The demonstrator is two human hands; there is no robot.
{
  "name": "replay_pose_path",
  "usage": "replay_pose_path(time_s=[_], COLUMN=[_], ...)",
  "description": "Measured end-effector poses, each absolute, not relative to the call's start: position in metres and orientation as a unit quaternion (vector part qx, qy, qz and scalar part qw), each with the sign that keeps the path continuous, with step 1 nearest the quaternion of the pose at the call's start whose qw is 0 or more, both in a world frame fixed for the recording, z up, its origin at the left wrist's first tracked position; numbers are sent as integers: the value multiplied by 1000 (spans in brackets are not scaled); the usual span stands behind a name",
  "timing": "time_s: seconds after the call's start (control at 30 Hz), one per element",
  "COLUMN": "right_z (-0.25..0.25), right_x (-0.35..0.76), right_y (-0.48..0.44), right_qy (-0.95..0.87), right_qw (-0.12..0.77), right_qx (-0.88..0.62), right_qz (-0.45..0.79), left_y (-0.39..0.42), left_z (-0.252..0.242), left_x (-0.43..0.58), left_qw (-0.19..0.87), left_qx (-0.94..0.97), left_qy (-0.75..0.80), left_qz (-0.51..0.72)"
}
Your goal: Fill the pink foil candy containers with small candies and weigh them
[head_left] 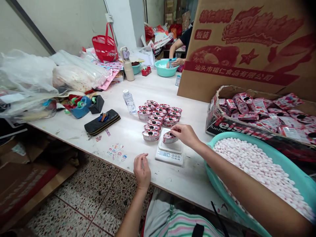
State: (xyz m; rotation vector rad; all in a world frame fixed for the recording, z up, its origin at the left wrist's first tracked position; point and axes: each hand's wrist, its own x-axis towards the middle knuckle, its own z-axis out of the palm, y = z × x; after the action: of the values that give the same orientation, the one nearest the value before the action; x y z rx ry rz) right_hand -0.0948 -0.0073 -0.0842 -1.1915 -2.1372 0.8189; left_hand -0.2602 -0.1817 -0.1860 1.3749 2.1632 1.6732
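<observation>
My right hand (184,135) pinches a tin (170,138) on the scale (172,159), my empty left hand (142,170) hovers half-curled, more tins (158,115) stand grouped at 12 o'clock, and pink candies (256,171) lie heaped in a basin (276,153) at 3 o'clock.

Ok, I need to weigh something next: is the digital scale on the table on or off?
On: the digital scale shows digits on its display, with an oval tin on its tray beneath the right hand.

Packing workshop: carton (247,49), digital scale (169,157), candy basin (237,135)
</observation>
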Motion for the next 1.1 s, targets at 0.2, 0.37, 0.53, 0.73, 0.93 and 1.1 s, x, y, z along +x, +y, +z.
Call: replay_pose_path(time_s=[0.2, 0.37, 0.53, 0.73, 0.93, 1.1], right_z=[-75, -70, -62, -54, -55, -58], right_x=[-90, -87, -85, -86, -89, -92], right_y=[-12, -13, -12, -10, -11, -11], right_qy=[-821, -836, -843, -853, -861, -868], right_qw=[261, 263, 272, 267, 257, 246], right_qx=[-430, -406, -393, -384, -381, -375], right_qz=[271, 261, 247, 233, 220, 212], left_y=[-182, -182, -181, -179, -177, -177], left_z=[-186, -187, -187, -189, -191, -190], left_x=[-260, -260, -261, -262, -262, -261], left_qw=[45, 45, 44, 40, 43, 42], left_qx=[449, 447, 449, 449, 448, 444], left_qy=[703, 702, 705, 707, 706, 709], left_qz=[549, 552, 547, 545, 547, 546])
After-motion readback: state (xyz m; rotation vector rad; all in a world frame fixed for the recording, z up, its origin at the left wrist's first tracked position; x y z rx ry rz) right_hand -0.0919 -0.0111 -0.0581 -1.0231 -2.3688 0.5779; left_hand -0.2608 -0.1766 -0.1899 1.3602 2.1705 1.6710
